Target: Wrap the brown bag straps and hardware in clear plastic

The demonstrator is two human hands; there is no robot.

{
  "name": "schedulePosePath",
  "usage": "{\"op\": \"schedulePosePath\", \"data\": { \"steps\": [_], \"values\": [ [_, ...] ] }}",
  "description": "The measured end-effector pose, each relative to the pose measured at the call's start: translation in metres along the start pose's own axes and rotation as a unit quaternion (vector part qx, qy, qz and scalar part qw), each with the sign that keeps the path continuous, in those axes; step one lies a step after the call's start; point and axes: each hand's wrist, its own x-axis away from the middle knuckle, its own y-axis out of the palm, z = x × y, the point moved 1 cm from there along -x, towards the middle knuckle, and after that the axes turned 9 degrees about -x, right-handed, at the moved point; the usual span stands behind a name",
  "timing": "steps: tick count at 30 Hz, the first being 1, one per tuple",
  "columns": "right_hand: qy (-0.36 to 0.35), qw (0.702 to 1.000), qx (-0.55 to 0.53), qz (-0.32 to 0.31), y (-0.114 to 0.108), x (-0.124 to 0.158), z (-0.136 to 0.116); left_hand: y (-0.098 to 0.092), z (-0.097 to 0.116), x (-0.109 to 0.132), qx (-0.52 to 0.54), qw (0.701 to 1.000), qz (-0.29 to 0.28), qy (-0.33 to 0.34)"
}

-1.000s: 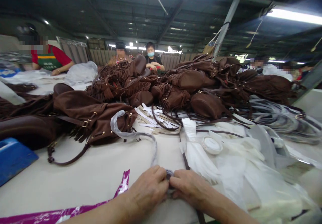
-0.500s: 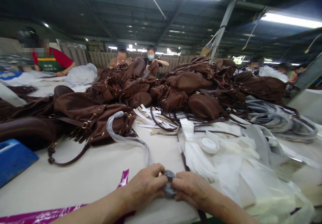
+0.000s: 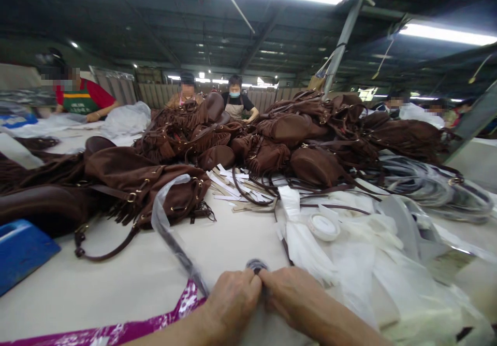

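My left hand and my right hand meet low in the middle, fingers closed around a small coil of plastic-wrapped strap. Only the coil's grey, shiny top shows above my fingertips; the rest is hidden by them. From beside my left hand a loose plastic-wrapped strap end runs up and left over the white table. Its tip lies against a brown fringed handbag. Whether that end joins the coil is hidden behind my hand.
Brown fringed bags are heaped across the back. To the right lie white plastic bags, a tape roll and coiled wrapped straps. Paper strips, a blue container and a purple strip are around. Co-workers stand behind.
My hands have drawn closer together and cover more of the coil. The loose strap end has shifted left and straightened. A masked co-worker at the back has lowered their arms.
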Motion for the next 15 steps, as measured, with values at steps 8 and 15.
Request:
{"op": "schedulePosePath", "data": {
  "steps": [8, 15],
  "values": [
    [-0.167, 0.982, 0.060, 0.057, 0.035, -0.009, 0.024, -0.009, -0.027, 0.022, -0.057, 0.989, 0.120, 0.071],
    [-0.125, 0.989, 0.065, 0.042, 0.020, -0.010, 0.009, 0.017, -0.010, 0.013, -0.068, 0.985, 0.154, 0.043]
  ]
}}
